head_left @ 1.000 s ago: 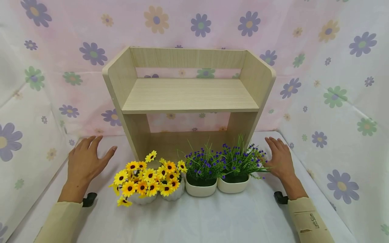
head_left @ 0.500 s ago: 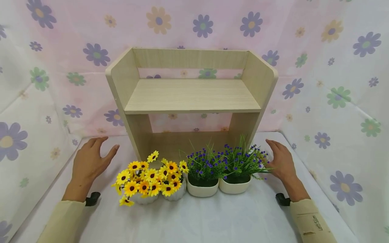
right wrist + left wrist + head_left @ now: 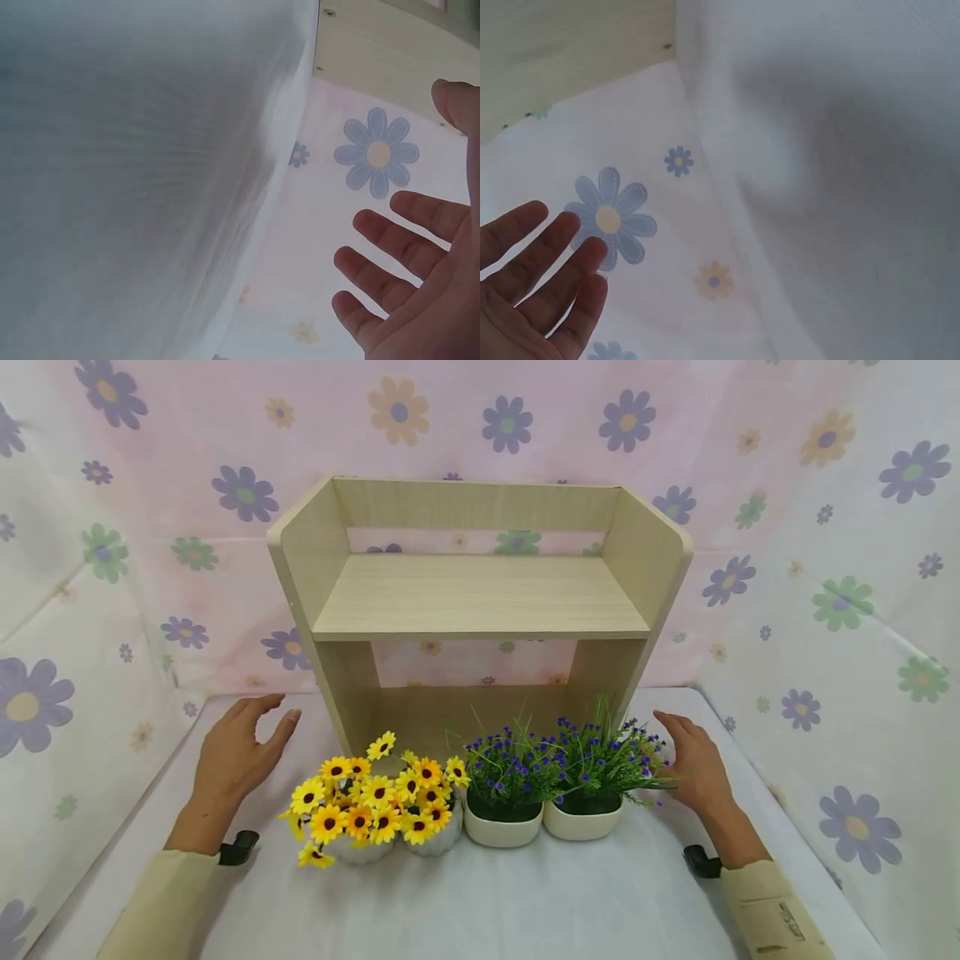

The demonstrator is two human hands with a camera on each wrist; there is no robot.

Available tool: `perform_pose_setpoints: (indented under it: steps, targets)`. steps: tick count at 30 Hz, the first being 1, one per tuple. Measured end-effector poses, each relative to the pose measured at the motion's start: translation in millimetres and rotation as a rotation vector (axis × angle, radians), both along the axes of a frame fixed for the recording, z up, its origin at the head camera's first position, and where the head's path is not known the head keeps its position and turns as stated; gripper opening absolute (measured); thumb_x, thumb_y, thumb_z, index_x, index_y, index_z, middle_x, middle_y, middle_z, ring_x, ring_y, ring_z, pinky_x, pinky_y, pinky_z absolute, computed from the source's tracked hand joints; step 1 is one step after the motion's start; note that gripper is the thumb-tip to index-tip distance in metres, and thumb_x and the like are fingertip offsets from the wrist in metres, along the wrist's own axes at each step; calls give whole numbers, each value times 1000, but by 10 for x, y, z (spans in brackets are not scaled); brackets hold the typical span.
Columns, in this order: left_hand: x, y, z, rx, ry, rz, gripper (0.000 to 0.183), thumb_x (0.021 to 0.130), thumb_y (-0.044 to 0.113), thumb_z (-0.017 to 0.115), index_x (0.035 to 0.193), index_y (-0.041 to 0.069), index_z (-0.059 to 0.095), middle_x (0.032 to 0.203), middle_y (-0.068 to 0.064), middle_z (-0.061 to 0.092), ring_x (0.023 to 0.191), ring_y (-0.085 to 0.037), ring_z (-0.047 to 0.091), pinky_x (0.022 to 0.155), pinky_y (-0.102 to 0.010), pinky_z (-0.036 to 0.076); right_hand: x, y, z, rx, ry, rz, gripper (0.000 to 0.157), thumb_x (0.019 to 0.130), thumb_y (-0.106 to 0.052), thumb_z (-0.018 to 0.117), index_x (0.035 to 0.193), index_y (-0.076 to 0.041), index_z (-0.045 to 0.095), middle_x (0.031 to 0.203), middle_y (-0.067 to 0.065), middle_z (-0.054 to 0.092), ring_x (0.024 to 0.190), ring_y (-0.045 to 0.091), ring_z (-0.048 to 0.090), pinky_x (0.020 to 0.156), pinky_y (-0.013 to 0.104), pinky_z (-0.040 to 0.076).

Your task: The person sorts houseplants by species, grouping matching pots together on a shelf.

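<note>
Two pots of yellow artificial sunflowers (image 3: 375, 792) stand side by side on the white-covered table, left of centre. To their right are two white oval pots (image 3: 503, 832) (image 3: 583, 822) of grassy plants with small purple flowers (image 3: 517, 764). My left hand (image 3: 236, 752) hovers left of the sunflowers, fingers relaxed and thumb apart, holding nothing. On the other side, my right hand (image 3: 696, 764) is beside the rightmost purple plant, whose leaf tips overlap it in the head view; whether they touch I cannot tell. Both wrist views show loosely spread fingers (image 3: 562, 277) with nothing in them.
A two-level light wooden shelf (image 3: 480, 597) stands behind the pots, its lower level partly hidden by the plants. Flower-printed cloth (image 3: 840, 602) encloses the back and sides. A black strap piece (image 3: 238, 848) sits at each wrist.
My left hand has moved slightly to the right and turned a little, toward the shelf side. The whole head view has shifted slightly. The pots and shelf stay in place.
</note>
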State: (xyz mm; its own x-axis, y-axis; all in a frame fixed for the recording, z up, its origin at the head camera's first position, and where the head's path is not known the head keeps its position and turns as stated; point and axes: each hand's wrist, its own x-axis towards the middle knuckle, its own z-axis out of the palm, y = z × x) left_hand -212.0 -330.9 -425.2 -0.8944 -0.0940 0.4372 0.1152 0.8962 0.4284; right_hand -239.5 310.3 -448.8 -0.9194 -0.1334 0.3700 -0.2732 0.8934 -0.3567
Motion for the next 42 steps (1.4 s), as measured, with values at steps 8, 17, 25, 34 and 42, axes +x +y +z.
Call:
perform_pose_setpoints:
  steps: [8, 17, 25, 34, 42]
  targets:
    - [16, 137, 55, 51, 14, -63, 55, 109, 46, 55, 146, 5, 61, 141, -26, 62, 125, -50, 57, 101, -75, 47, 87, -28, -12, -10, 11, 52, 75, 77, 10, 75, 149, 5, 52, 146, 32, 55, 132, 56, 51, 110, 73, 43]
    - [-1, 278, 146, 110, 100, -169, 46, 110, 36, 57, 144, 5, 63, 141, -21, 66, 125, -43, 61, 102, -68, 50, 230, -40, -4, -23, -1, 88, 82, 66, 11, 79, 145, 4, 55, 143, 27, 58, 130, 53, 53, 107, 72, 44]
    - [12, 421, 232, 186, 118, -242, 45, 108, 30, 64, 147, 7, 61, 145, -16, 64, 128, -39, 63, 105, -66, 52, 258, -46, -20, -73, 51, 151, 64, 73, 6, 82, 134, 4, 61, 133, 20, 63, 128, 46, 56, 107, 68, 46]
    - [38, 477, 232, 237, 107, -289, 50, 107, 25, 68, 154, 13, 56, 147, -12, 64, 124, -37, 69, 101, -2, 40, 228, -16, -49, -84, 104, 260, 47, 81, 3, 82, 125, 0, 67, 123, 10, 67, 117, 34, 65, 103, 43, 53]
    - [46, 504, 204, 246, 92, -348, 54, 106, 20, 69, 157, 13, 52, 149, -16, 61, 122, -42, 70, 98, -9, 47, 209, 2, -21, -107, 11, 371, 56, 84, -1, 86, 137, -4, 65, 131, 11, 68, 124, 37, 65, 101, 59, 54]
